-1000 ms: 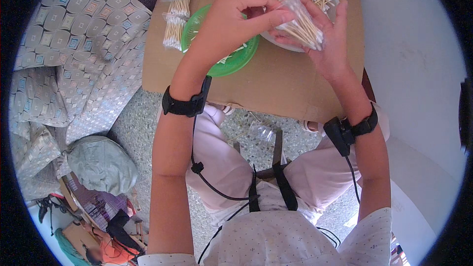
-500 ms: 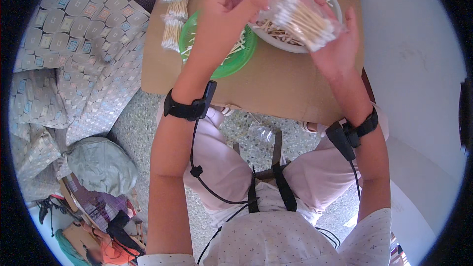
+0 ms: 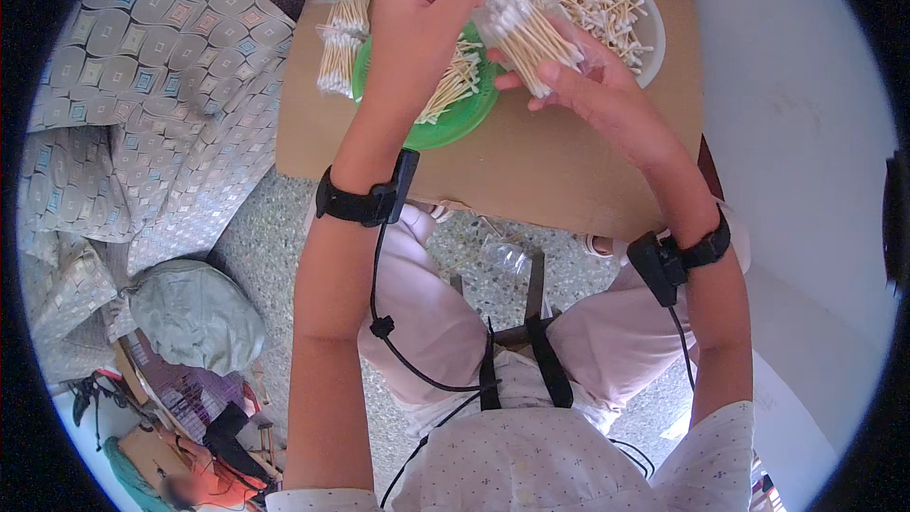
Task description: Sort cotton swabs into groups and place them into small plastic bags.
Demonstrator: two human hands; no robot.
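Observation:
My right hand (image 3: pixel 578 85) holds a clear plastic bag of cotton swabs (image 3: pixel 529 30), tilted, above the brown table (image 3: pixel 531 166). Raised beside it, my left hand (image 3: pixel 424 2) pinches the bag's upper edge between its fingertips. Under the hands a green plate (image 3: pixel 453 118) carries loose wooden-stick swabs. A white plate (image 3: pixel 637 11) heaped with more swabs stands at the table's far right.
Packed bundles of swabs (image 3: pixel 343 24) lie on the table left of the green plate. A patterned grey cloth (image 3: pixel 142 123) covers furniture at left. A grey-green cushion (image 3: pixel 194 315) and cluttered items lie on the speckled floor at lower left. A white wall is at right.
Both hands have lifted the bag of swabs up from over the white plate and toward me; the left hand rose from the green plate to the bag's top.

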